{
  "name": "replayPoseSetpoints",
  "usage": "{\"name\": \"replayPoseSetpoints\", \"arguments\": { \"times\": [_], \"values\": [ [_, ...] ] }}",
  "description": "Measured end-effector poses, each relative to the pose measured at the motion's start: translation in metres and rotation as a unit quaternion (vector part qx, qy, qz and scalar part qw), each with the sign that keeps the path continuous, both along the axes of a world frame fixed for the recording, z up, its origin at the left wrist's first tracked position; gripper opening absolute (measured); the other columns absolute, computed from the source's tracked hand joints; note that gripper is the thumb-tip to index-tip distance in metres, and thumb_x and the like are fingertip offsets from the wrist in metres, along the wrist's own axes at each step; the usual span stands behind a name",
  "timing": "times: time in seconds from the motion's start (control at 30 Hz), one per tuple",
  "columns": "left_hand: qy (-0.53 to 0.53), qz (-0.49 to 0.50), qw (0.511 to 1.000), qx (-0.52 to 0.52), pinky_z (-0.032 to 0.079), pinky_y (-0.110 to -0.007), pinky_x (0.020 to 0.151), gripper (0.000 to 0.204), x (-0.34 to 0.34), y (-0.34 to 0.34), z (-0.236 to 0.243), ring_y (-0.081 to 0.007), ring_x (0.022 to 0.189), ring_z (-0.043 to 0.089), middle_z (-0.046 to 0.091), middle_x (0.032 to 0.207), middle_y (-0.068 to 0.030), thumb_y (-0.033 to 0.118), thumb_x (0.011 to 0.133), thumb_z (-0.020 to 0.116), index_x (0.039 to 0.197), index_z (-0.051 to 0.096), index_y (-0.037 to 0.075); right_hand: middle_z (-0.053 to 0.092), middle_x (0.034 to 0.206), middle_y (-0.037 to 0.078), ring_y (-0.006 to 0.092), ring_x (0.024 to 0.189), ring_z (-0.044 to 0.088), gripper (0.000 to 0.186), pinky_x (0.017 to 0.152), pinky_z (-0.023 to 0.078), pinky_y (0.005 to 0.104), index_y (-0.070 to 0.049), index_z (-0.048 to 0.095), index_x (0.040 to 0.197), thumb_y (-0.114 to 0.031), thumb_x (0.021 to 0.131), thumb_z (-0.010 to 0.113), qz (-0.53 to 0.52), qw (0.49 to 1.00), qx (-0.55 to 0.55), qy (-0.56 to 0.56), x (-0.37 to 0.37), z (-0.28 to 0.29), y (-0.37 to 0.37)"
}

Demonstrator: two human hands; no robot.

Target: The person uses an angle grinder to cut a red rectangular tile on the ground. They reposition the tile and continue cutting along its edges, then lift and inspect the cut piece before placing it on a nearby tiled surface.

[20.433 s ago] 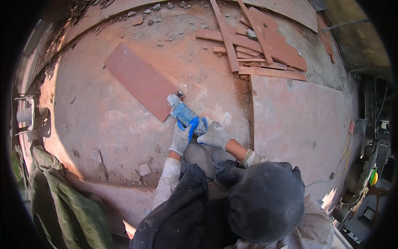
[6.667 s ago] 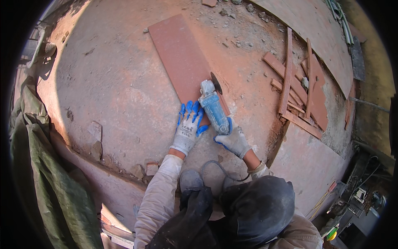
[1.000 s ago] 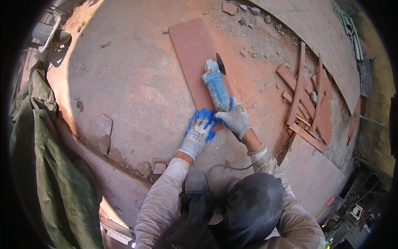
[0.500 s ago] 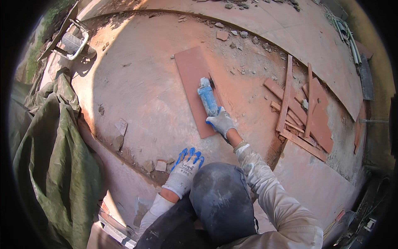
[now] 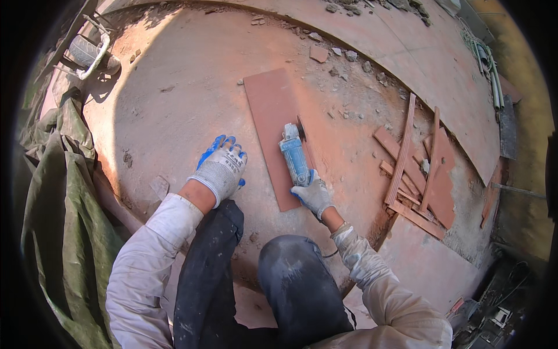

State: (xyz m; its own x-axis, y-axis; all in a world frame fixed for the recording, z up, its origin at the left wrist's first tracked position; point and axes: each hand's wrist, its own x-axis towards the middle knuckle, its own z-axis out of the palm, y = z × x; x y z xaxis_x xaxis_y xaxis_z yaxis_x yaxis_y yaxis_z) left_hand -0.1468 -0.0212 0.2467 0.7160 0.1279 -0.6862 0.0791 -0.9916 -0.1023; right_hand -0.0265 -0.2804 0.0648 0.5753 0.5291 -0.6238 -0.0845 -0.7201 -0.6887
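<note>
My right hand (image 5: 314, 195), in a white glove with blue palm coating, is wrapped round the rear of a blue angle grinder (image 5: 294, 156). The grinder's head points away from me, and its dark disc (image 5: 301, 128) stands on edge at the right side of a long reddish-brown tile (image 5: 268, 110). That tile lies flat on the dusty ground, and the grinder covers part of it. To the left of the tile my left hand (image 5: 223, 165), gloved alike, hovers near my knee with fingers a little apart and holds nothing.
Cut tile strips and broken tile pieces (image 5: 443, 174) are heaped at the right. A green tarpaulin (image 5: 75, 232) hangs along the left side. Beyond it stands a wheeled cart (image 5: 87, 51). Stone rubble (image 5: 351, 56) lines the far slab edge, with pale pipes (image 5: 495, 81) at far right.
My left hand has moved forward and left from beside my knee. The grinder has shifted slightly toward me along the tile's right side. My left leg has come into view.
</note>
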Motion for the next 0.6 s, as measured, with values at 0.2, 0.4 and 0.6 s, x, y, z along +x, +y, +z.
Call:
{"name": "replayPoseSetpoints", "arguments": {
  "times": [0.2, 0.4, 0.6],
  "values": [
    [-0.048, 0.022, 0.998, -0.028, 0.019, -0.051, 0.138, 0.089, 0.097, 0.064, -0.105, -0.0383, 0.168, 0.026, 0.031, 0.179, -0.0220, 0.045, 0.103, 0.073, 0.171, 0.035, 0.002, 0.075, 0.112, 0.025, 0.0383, 0.103, 0.076, 0.065, 0.093, 0.059, 0.0477, 0.002, 0.056, 0.133, -0.024, 0.081, 0.085, -0.001, 0.999, -0.011, -0.038, -0.009, 0.000, 0.006],
    [-0.002, 0.050, 0.994, -0.096, 0.018, -0.051, 0.138, 0.097, 0.110, 0.073, -0.150, -0.0400, 0.170, 0.019, 0.015, 0.185, -0.0222, 0.044, 0.104, 0.074, 0.175, 0.024, 0.002, 0.073, 0.115, 0.019, 0.0278, 0.106, 0.073, 0.067, 0.094, 0.059, 0.0424, 0.001, 0.054, 0.136, -0.019, 0.081, 0.086, -0.035, 0.999, 0.015, -0.009, -0.010, -0.002, 0.008],
    [-0.018, 0.027, 0.994, -0.104, 0.018, -0.052, 0.138, 0.094, 0.093, 0.072, -0.176, -0.0425, 0.171, 0.016, 0.008, 0.185, -0.0245, 0.039, 0.105, 0.073, 0.175, 0.023, 0.001, 0.072, 0.117, 0.017, 0.0228, 0.107, 0.071, 0.066, 0.093, 0.059, 0.0394, 0.001, 0.053, 0.136, -0.014, 0.081, 0.087, -0.039, 0.999, 0.020, 0.003, -0.012, -0.004, 0.005]
  ]
}}
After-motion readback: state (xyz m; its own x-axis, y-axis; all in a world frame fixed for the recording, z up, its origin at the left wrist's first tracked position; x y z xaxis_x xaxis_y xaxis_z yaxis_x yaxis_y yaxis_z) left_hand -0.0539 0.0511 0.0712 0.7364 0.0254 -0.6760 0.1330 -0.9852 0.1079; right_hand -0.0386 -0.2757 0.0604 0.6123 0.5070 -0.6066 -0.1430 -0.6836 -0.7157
